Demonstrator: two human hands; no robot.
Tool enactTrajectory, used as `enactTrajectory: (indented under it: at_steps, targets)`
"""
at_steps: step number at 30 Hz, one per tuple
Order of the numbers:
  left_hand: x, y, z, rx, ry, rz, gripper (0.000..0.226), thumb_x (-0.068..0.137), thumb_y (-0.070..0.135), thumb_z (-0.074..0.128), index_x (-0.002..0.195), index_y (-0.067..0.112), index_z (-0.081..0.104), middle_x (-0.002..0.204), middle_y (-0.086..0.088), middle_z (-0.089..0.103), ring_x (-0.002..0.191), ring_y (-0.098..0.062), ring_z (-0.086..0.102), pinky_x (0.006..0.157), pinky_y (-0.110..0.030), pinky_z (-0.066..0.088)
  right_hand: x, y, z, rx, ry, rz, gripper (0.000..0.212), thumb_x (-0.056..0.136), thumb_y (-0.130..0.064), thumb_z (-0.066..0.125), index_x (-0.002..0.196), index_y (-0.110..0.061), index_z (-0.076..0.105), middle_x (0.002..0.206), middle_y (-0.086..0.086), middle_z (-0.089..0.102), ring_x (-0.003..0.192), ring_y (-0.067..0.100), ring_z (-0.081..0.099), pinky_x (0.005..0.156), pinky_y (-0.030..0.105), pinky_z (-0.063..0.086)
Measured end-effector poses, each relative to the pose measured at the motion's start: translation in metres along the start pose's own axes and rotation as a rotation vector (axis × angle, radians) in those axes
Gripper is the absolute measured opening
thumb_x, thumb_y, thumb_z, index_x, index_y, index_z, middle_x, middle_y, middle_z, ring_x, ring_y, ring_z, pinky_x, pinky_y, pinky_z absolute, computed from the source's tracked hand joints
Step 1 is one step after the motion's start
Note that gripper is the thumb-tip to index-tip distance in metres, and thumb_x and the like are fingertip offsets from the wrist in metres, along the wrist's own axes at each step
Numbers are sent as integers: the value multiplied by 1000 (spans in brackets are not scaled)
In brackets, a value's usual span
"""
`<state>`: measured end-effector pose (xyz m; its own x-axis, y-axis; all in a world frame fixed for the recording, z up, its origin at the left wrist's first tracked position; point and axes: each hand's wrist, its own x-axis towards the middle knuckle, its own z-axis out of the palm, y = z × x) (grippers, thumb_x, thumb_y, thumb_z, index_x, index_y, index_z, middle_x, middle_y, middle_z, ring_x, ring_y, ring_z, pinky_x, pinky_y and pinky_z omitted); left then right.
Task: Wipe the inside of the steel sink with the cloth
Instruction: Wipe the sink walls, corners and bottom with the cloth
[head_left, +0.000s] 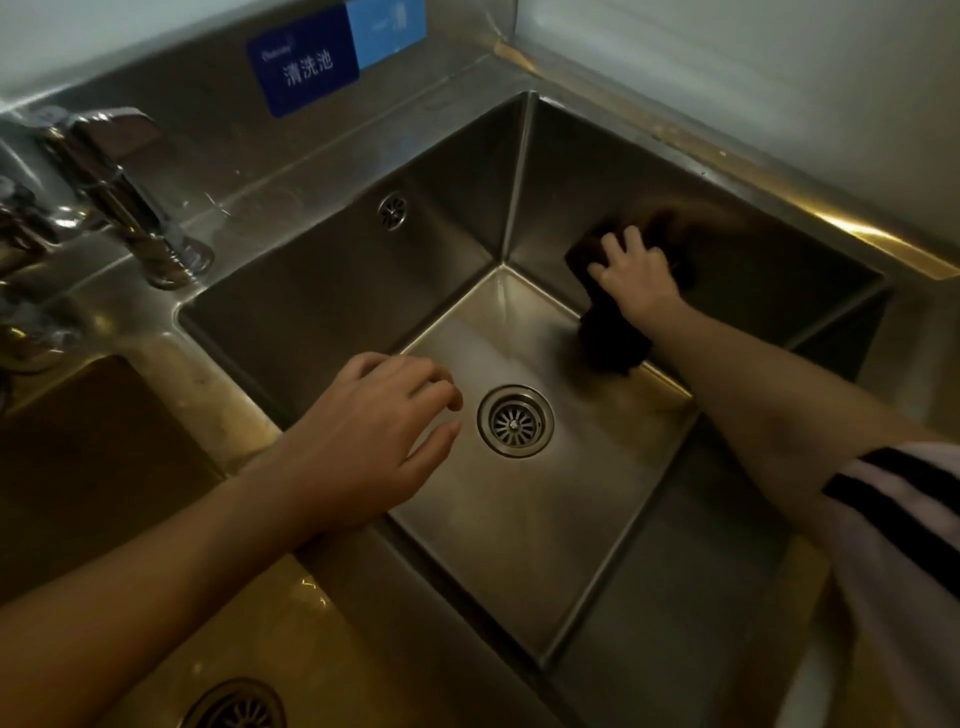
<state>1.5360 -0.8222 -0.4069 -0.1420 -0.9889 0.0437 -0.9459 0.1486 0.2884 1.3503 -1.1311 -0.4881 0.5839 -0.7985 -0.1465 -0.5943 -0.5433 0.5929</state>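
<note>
Against the sink (571, 171) wall, right hand (640, 278) presses cloth (613, 338)

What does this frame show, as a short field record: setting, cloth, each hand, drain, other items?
setting: square stainless steel sink, seen from above
cloth: dark crumpled cloth against the sink's right inner wall, near the far corner
right hand: right hand presses the cloth to the wall, fingers spread
left hand: left hand holds nothing, fingers relaxed, over the sink's left side
drain: round metal drain strainer in the sink floor, uncovered
other: chrome tap behind left; blue wall sign; second basin at left
</note>
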Motion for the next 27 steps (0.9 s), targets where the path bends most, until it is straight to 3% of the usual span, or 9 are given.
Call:
enactTrajectory:
  at_steps: [5,11,18,24,27]
  targets:
    - [0,-1,2,7,-81,47,38,95,48,30,114,30,58,115,11,57,110,-5,50,104,-36,31,22,-38,33,-2,-76,-85,45,88,-14,57,130,-28,49,136,11,30,123,35,31,76,36,44]
    - [0,-2,3,-4,-60,54,35,95,47,32,115,30,56,117,11,57,111,-4,49,104,-32,27,25,-43,37,60,-85,-56,39,86,-17,59,123,-28,54,130,10,34,119,34,33,75,35,44]
    - [0,3,-1,48,-64,66,34,93,45,35,110,28,59,112,8,60,106,-8,54,100,-36,34,6,12,-13,229,51,19,43,85,-17,64,126,-28,55,128,13,35,120,40,33,73,42,48]
    - [1,8,-4,56,-74,36,36,91,46,35,108,28,61,110,8,60,106,-10,56,104,-39,31,-10,66,-45,227,278,29,58,80,-9,72,133,-19,50,133,19,38,121,43,36,73,46,52]
    - [1,6,-3,70,-36,42,35,90,45,37,105,27,62,107,8,61,107,-11,55,106,-43,30,-4,60,-41,181,247,14,62,76,-12,75,132,-18,50,134,19,36,123,42,34,76,45,50]
